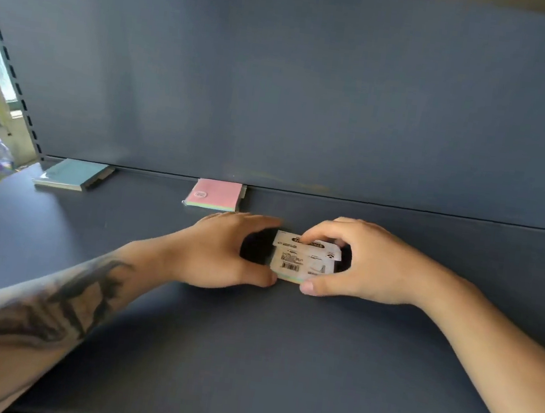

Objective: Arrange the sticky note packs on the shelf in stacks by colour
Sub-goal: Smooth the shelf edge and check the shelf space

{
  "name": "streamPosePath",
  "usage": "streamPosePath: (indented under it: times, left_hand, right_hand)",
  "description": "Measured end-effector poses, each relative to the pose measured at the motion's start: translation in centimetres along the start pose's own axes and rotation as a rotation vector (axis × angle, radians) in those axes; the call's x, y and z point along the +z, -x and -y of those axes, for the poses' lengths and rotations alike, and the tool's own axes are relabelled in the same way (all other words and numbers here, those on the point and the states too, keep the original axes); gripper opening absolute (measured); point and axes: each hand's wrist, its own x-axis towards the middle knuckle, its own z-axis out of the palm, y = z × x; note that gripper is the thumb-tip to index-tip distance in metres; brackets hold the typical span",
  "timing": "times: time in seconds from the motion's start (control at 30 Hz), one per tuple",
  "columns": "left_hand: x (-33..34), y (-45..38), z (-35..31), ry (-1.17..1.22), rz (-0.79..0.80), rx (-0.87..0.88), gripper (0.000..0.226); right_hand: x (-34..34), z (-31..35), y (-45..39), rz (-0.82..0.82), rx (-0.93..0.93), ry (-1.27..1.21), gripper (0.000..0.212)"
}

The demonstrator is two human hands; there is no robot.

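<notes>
Both hands hold one sticky note pack (303, 261) over the middle of the dark blue shelf (245, 357). The pack shows a white label with a barcode, and a pale green edge along its bottom. My left hand (224, 252) grips its left side with thumb and fingers. My right hand (367, 262) grips its right side, forefinger on the top flap. A pink-topped pack (216, 195) lies against the back wall, just left of the hands. A teal pack (74, 174) lies farther left at the back.
The shelf's blue back panel (312, 91) rises right behind the packs. A slotted upright (9, 71) bounds the shelf at the left, with a plastic bottle (2, 156) beyond it.
</notes>
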Motion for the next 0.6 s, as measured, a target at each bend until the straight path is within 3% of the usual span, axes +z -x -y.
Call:
streamPosePath:
  times: [0.13,0.3,0.37,0.47,0.6]
  left_hand:
    - [0.1,0.4,1.3,0.145,-0.030,0.043,0.092]
    - [-0.4,0.7,2.1,0.287,-0.166,0.164,0.029]
    - [-0.2,0.6,2.4,0.332,-0.216,0.165,0.010]
    - [-0.1,0.4,2.4,0.447,-0.259,0.145,0.024]
    - [-0.6,0.4,1.9,0.525,-0.276,0.104,0.040]
  right_hand:
    - [0.0,0.2,-0.3,-0.034,-0.035,-0.188,0.050]
    - [0.1,0.6,-0.6,-0.084,-0.056,-0.483,0.034]
    - [0.2,1.0,-0.8,-0.156,-0.063,-0.513,0.044]
    - [0.5,1.5,-0.9,-0.216,-0.006,-0.620,0.054]
    - [0.6,1.7,-0.8,-0.196,0.014,-0.684,0.021]
